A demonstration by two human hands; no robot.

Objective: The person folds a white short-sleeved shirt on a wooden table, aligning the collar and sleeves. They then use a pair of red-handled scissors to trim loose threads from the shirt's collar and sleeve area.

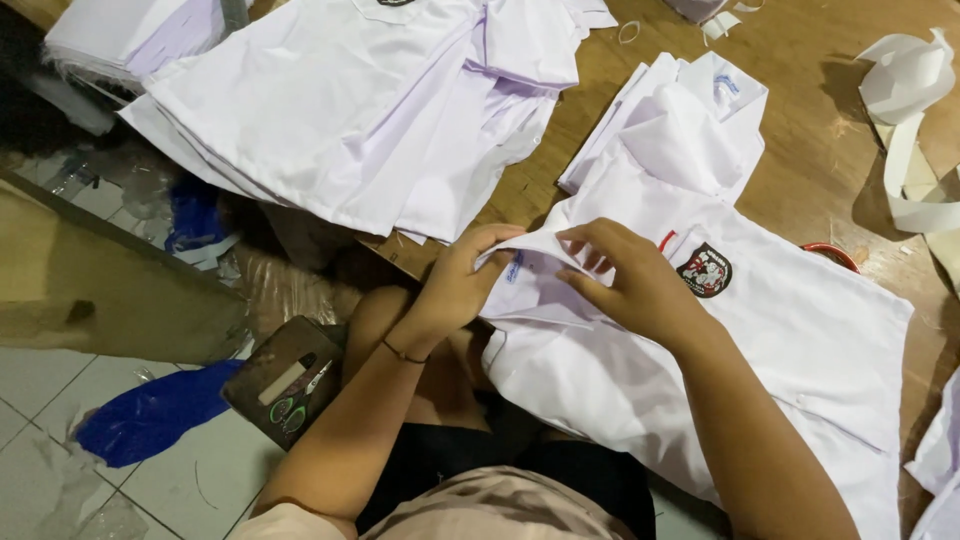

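Observation:
A white shirt [800,340] with a dark badge on its chest lies across the wooden table's near edge and over my lap. My left hand [455,285] pinches the shirt's collar area from the left. My right hand [635,285] grips the same fold of white cloth from the right, fingers curled over it. Both hands meet at the collar, close together. A thin band circles my left wrist.
A stack of white shirts [360,110] lies at the back left, another folded pile [690,125] behind my hands. White paper strips [905,120] sit at the right on the wooden table [810,130]. A small dark box [285,380] and blue plastic [150,410] lie on the tiled floor.

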